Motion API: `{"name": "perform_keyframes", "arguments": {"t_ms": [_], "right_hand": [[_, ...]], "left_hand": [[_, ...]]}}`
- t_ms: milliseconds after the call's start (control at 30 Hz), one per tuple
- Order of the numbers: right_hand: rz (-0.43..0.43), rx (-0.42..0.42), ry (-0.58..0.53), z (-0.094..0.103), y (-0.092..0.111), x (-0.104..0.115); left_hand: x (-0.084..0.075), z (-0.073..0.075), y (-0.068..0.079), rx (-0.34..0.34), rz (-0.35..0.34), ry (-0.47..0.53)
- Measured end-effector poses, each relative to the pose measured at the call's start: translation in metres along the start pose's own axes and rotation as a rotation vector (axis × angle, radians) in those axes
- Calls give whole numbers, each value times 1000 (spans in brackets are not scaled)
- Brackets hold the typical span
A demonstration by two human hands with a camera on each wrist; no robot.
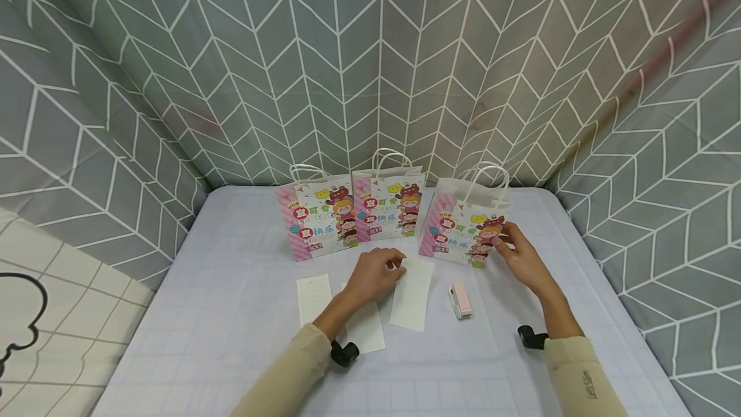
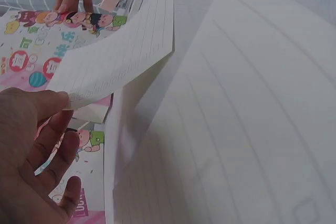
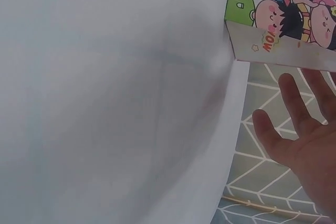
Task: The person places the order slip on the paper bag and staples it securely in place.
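My left hand [image 1: 375,273] pinches the far edge of a lined white paper sheet [image 1: 412,298] between thumb and forefinger. The left wrist view shows that sheet [image 2: 131,51] tilted, with the other fingers loosely bent below it. At the right side of the rightmost cartoon-printed paper bag [image 1: 457,230] is my right hand [image 1: 521,259], its fingers loosely spread against or close beside the bag's edge. In the right wrist view these fingers [image 3: 296,103] look relaxed; the thumb is hidden there. Right of the sheet lies a pink stapler [image 1: 460,301].
Two more matching paper bags with white handles, the left one [image 1: 318,224] and the middle one [image 1: 388,208], stand along the back of the table [image 1: 231,314]. Two other paper sheets lie near my left forearm, the outer one [image 1: 313,295] and a partly covered one [image 1: 366,330].
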State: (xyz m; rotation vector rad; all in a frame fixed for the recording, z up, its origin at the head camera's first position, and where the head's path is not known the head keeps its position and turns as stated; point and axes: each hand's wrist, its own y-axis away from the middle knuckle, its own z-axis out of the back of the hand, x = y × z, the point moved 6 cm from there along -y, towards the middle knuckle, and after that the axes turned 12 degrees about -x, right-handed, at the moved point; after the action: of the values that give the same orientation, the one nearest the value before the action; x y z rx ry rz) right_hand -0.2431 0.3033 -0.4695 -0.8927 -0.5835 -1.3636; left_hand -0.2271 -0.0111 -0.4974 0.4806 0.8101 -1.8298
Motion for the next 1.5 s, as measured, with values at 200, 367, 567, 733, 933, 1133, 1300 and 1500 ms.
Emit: {"name": "perform_keyframes", "arguments": {"t_ms": [200, 367, 567, 733, 933, 1133, 1300, 1500], "right_hand": [[20, 22, 3, 3, 4, 2], [20, 43, -4, 4, 7, 3], [30, 60, -10, 1, 10, 9], [45, 74, -25, -3, 10, 12], [28, 105, -4, -11, 11, 14], [30, 122, 22, -19, 12, 22], [45, 129, 34, -23, 11, 27], [58, 144, 33, -28, 11, 32]], "left_hand": [[4, 12, 0, -54, -11, 2], [5, 19, 1, -65, 15, 45], [3, 24, 1, -73, 12, 77], [-1, 30, 2, -124, -17, 130], [-9, 39, 2, -216, -104, 211], [-23, 49, 1, -301, -203, 245], [-32, 54, 1, -365, -234, 278], [-38, 60, 2, -427, -276, 294]]}}
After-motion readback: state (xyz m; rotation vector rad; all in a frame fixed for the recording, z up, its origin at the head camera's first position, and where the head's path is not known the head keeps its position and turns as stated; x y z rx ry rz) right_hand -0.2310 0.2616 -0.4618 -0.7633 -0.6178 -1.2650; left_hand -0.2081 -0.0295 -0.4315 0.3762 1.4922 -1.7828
